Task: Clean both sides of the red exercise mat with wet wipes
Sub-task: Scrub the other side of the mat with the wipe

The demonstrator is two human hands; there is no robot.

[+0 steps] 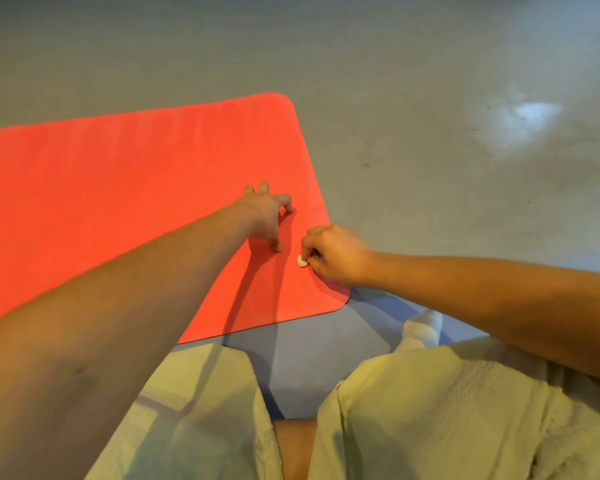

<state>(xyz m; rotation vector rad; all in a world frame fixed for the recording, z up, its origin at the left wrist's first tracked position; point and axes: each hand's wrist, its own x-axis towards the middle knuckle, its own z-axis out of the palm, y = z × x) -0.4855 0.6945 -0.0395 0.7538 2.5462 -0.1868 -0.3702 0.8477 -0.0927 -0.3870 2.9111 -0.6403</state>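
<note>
Pinning the red exercise mat (118,202) down with spread fingertips, that's the left hand (262,216); the right hand (336,254), close at its 4 o'clock but not touching, pinches a tiny wadded wet wipe (302,261) on the mat. I'd unfold it and stroke toward 9 o'clock, where there's loads of mat. The mat's edge is right at 3 o'clock, with bare grey floor (430,133) beyond

Bare hands (264,216) and forearms (136,299), pale yellow-green crinkled shorts (430,410) (loose-fitting), one white sock (425,329).
</note>
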